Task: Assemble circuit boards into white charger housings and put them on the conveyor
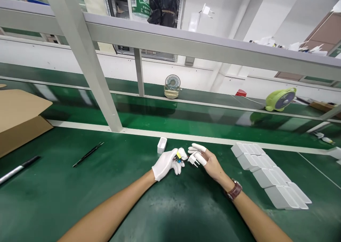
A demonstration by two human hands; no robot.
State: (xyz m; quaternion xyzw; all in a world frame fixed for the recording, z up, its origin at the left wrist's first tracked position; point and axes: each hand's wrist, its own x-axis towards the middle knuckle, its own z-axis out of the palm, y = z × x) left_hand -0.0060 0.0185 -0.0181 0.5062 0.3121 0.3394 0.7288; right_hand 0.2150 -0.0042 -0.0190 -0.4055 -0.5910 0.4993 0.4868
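My left hand [166, 163], in a white glove, is closed around a small circuit board [179, 156] with yellow and blue parts. A white piece [182, 153] sits against the board at its upper right. My right hand [206, 158] has white covers on its fingers and a watch on the wrist. Its fingers are closed on a white two-pin plug [193, 159], just right of the board. Whether a wire joins plug and board is too small to tell. Behind my left hand stands a small open white plastic case [162, 145].
Rows of white plastic cases [269, 174] stand on the right of the green table [160, 213]. Black tweezers [88, 154], a silver-and-black tool [20, 169] and a cardboard box [23, 121] lie left. A metal frame post [87, 57] rises behind; two fans [172, 85] stand beyond.
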